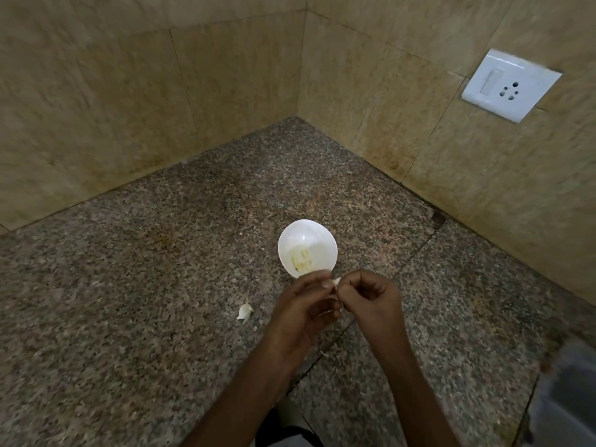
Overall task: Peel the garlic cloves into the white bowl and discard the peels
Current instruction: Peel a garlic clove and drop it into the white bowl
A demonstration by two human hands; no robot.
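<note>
Two bare forearms reach in from the near edge and meet over the speckled grey-brown granite bench [154, 285]. The left hand [303, 304] and the right hand [371, 296] are drawn close together, their fingers curled, and both pinch one small pale garlic clove [337, 282] between the fingertips. The clove is held just above the near rim of the small round white bowl [317, 237], which stands on the bench just beyond the hands. Inside the bowl a few yellowish peeled garlic cloves [301, 262] lie at the bottom. To the left of the hands, a whitish piece of garlic with papery skin [245, 311] lies on the stone; whether it is a whole clove or only peel I cannot tell. A tiny pale scrap of peel [324, 353] sits between the forearms. Beige stone-tiled walls [129, 108] close off the far corner, and a white switch-and-socket plate [511, 85] is fixed to the right wall.
</note>
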